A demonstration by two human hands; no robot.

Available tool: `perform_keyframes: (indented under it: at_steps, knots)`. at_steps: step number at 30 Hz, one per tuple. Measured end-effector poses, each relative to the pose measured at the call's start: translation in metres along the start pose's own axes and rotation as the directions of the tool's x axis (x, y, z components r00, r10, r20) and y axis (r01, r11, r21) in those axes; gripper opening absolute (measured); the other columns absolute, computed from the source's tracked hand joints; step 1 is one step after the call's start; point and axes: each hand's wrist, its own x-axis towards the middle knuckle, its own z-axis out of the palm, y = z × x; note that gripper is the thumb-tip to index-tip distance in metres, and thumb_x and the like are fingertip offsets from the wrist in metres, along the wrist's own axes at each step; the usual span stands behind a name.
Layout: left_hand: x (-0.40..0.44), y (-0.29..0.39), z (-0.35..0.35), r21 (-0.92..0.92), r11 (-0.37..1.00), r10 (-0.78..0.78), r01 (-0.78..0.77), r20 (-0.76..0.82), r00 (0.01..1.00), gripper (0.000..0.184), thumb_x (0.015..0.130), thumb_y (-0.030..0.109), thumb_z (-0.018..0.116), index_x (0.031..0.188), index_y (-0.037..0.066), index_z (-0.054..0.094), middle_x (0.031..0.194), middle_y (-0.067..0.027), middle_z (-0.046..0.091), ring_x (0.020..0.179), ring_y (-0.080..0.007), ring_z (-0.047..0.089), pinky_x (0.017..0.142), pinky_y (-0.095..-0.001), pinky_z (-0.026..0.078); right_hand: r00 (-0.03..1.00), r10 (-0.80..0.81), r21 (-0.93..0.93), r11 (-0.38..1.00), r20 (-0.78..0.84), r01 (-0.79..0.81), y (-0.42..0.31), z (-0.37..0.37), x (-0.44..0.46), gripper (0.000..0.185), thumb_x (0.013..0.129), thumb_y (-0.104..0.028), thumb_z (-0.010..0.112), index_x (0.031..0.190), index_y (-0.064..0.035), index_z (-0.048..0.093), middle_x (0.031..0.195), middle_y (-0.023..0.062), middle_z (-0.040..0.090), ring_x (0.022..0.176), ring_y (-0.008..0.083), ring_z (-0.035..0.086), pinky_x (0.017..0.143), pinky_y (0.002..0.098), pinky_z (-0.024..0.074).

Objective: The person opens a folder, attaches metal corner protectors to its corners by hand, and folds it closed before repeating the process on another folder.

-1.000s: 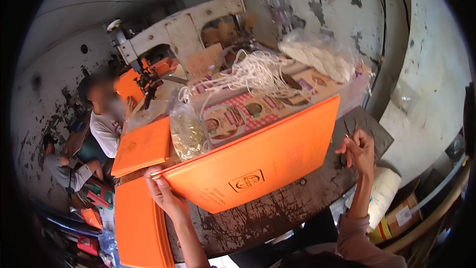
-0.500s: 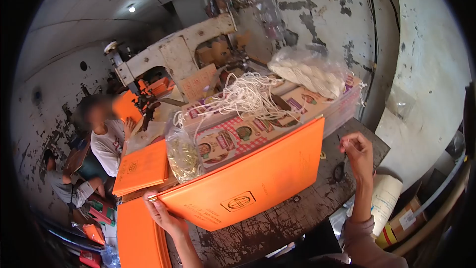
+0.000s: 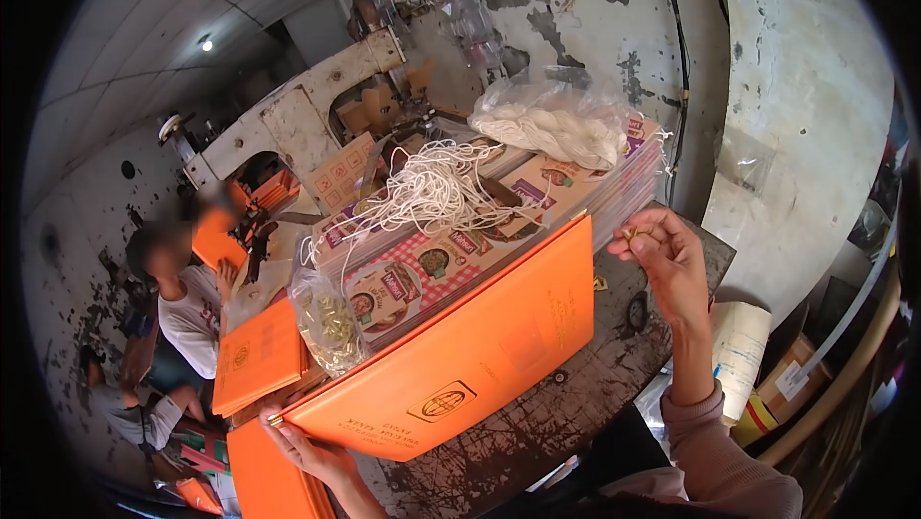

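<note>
An orange folder (image 3: 508, 346) with a dark printed emblem leans upright against a stack of printed cardboard sheets (image 3: 460, 274). My left hand (image 3: 312, 457) pinches its lower left corner, where a small gold metal piece shows. To the right of the folder, my right hand (image 3: 667, 260) is raised with its fingertips closed on a small gold metal piece (image 3: 628, 233). A clear bag of gold pieces (image 3: 331, 327) sits at the left end of the stack. Tangled white cord (image 3: 432, 188) lies on top.
More orange folders (image 3: 257, 356) are piled at the left. A large sewing machine (image 3: 297, 116) stands behind. Scissor handles (image 3: 636, 311) lie on the worn dark table (image 3: 614, 351). At the left, a person in a white shirt (image 3: 190, 318) holds an orange piece; another person (image 3: 125, 409) sits farther back.
The view has shifted, so the stack and folder appear farther left. My right hand has come nearer the folder's upper right corner, and a gold piece now shows in its fingers. My left hand keeps its corner.
</note>
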Motion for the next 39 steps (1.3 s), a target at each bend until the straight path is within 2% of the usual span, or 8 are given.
perform_keyframes:
  at_steps: [5, 9, 11, 19, 29, 35, 37, 39]
  knots:
    - [-0.001, 0.003, -0.001, 0.004, 0.997, -0.076, 0.076, -0.031, 0.997, 0.029, 0.094, 0.033, 0.04, 0.105, 0.006, 0.04, 0.096, -0.0048, 0.045, 0.087, -0.0128, 0.05, 0.077, -0.0267, 0.041, 0.999, 0.038, -0.042, 0.998, 0.0, -0.038, -0.01, 0.009, 0.013, 0.014, 0.084, 0.003, 0.052, 0.098, 0.0046, 0.052, 0.093, 0.0138, 0.06, 0.089, 0.0213, 0.062, 0.077, 0.0277, 0.0484]
    - [-0.001, 0.012, 0.01, 0.109, 0.992, -0.059, 0.067, -0.069, 0.996, 0.023, 0.096, 0.026, 0.036, 0.099, 0.005, 0.043, 0.096, -0.0047, 0.045, 0.093, -0.0122, 0.042, 0.086, -0.0263, 0.032, 0.998, -0.022, -0.114, 0.993, 0.059, 0.029, -0.011, 0.01, 0.026, 0.012, 0.084, 0.004, 0.052, 0.095, 0.0044, 0.053, 0.092, 0.0128, 0.06, 0.089, 0.0214, 0.062, 0.077, 0.0274, 0.0485]
    - [-0.002, 0.02, 0.014, 0.289, 0.956, -0.02, 0.046, -0.094, 0.995, 0.019, 0.096, 0.022, 0.035, 0.097, 0.005, 0.043, 0.094, -0.0042, 0.044, 0.094, -0.0134, 0.041, 0.089, -0.0271, 0.03, 0.994, -0.079, -0.129, 0.988, 0.075, 0.089, -0.01, 0.013, 0.029, 0.011, 0.083, 0.004, 0.053, 0.094, 0.0037, 0.053, 0.09, 0.0117, 0.06, 0.088, 0.0202, 0.062, 0.077, 0.0272, 0.0478]
    - [-0.004, 0.034, 0.022, 0.361, 0.928, -0.048, 0.089, -0.121, 0.991, 0.019, 0.095, 0.019, 0.035, 0.092, 0.003, 0.045, 0.09, -0.003, 0.043, 0.091, -0.0135, 0.04, 0.089, -0.0263, 0.027, 0.993, -0.1, -0.177, 0.978, 0.069, 0.111, 0.002, 0.013, 0.03, 0.008, 0.082, -0.001, 0.058, 0.09, -0.0002, 0.054, 0.087, 0.0097, 0.061, 0.078, 0.0136, 0.059, 0.076, 0.0239, 0.045]
    - [-0.002, 0.034, 0.025, 0.218, 0.946, -0.227, 0.239, -0.081, 0.971, 0.026, 0.092, 0.025, 0.047, 0.101, 0.001, 0.049, 0.092, -0.0026, 0.051, 0.091, -0.0101, 0.045, 0.084, -0.0253, 0.034, 0.989, -0.085, -0.263, 0.958, 0.12, 0.115, -0.009, 0.014, 0.03, 0.011, 0.082, 0.001, 0.057, 0.093, 0.0029, 0.057, 0.092, 0.0119, 0.062, 0.078, 0.0155, 0.062, 0.07, 0.0249, 0.0486]
    - [0.0, 0.031, 0.022, 0.165, 0.963, -0.196, 0.215, -0.127, 0.972, 0.025, 0.089, 0.02, 0.051, 0.105, 0.0, 0.05, 0.099, -0.0052, 0.053, 0.092, -0.013, 0.05, 0.084, -0.0271, 0.039, 0.985, -0.132, -0.297, 0.941, 0.111, 0.16, -0.009, 0.016, 0.03, 0.013, 0.078, 0.007, 0.058, 0.09, 0.0018, 0.057, 0.091, 0.0089, 0.062, 0.082, 0.0129, 0.06, 0.073, 0.0238, 0.047]
    - [-0.001, 0.033, 0.023, 0.086, 0.952, -0.275, 0.295, -0.184, 0.944, 0.026, 0.088, 0.017, 0.049, 0.107, -0.001, 0.049, 0.105, -0.0091, 0.054, 0.097, -0.016, 0.051, 0.086, -0.0295, 0.04, 0.982, -0.155, -0.278, 0.944, 0.109, 0.18, -0.006, 0.019, 0.031, 0.014, 0.078, 0.007, 0.058, 0.092, 0.0018, 0.057, 0.091, 0.0081, 0.062, 0.084, 0.0124, 0.06, 0.074, 0.0233, 0.0464]
    - [-0.001, 0.033, 0.024, 0.066, 0.958, -0.27, 0.279, -0.12, 0.955, 0.027, 0.088, 0.017, 0.047, 0.108, -0.001, 0.047, 0.107, -0.0118, 0.054, 0.099, -0.0173, 0.051, 0.087, -0.0304, 0.04, 0.978, -0.177, -0.259, 0.945, 0.107, 0.199, -0.003, 0.02, 0.031, 0.016, 0.079, 0.007, 0.058, 0.094, 0.0018, 0.056, 0.091, 0.0073, 0.061, 0.087, 0.0119, 0.059, 0.076, 0.0228, 0.0457]
